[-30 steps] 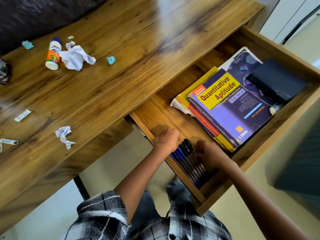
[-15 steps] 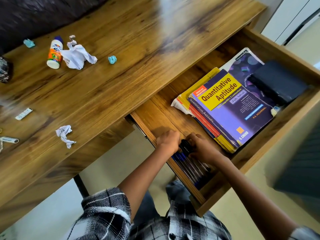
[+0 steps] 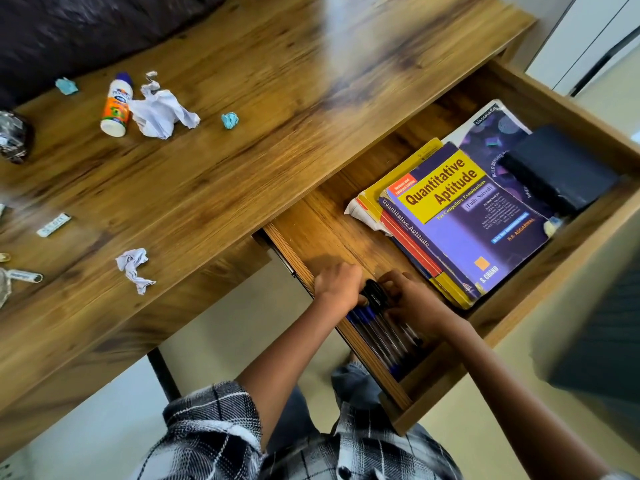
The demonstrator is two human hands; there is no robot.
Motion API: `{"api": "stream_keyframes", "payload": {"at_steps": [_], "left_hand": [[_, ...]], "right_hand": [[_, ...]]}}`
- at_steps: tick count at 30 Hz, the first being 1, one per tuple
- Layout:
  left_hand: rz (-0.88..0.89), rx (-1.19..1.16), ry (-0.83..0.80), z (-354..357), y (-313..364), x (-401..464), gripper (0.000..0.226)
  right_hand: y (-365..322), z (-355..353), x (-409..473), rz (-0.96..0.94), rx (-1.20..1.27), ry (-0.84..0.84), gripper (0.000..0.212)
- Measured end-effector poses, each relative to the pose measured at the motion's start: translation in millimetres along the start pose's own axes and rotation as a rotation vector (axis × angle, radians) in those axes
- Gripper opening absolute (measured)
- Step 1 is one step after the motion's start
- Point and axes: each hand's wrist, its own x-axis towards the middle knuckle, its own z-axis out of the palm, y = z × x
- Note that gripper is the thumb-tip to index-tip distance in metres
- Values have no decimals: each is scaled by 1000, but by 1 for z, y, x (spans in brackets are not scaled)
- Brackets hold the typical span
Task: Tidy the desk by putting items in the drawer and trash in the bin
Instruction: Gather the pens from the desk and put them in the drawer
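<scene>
The wooden drawer (image 3: 512,306) stands pulled out at the right of the desk (image 3: 242,133). A bundle of blue and black pens (image 3: 384,330) lies along the drawer's near left side. My left hand (image 3: 337,284) and my right hand (image 3: 410,299) press on the bundle's capped end from both sides, fingers closed around it. A stack of books (image 3: 460,223) topped by a "Quantitative Aptitude" cover fills the drawer's middle, and a dark case (image 3: 557,171) rests on it at the right.
On the desk lie a glue bottle (image 3: 117,105), a large crumpled white paper (image 3: 161,114), a smaller white wad (image 3: 133,268), two teal scraps (image 3: 230,120) (image 3: 66,86), a white strip (image 3: 53,225) and a dark foil lump (image 3: 12,136) at the left edge.
My right hand slid from the pens' lower part up to their capped end beside my left hand. The pens lie more tightly gathered.
</scene>
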Motion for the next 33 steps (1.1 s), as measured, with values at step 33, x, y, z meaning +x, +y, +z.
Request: {"api": "stream_keyframes", "payload": {"at_steps": [33], "left_hand": [[-214, -247, 961, -59, -252, -96, 42]], "right_hand": [[-311, -12, 78, -506, 120, 347, 20]]}}
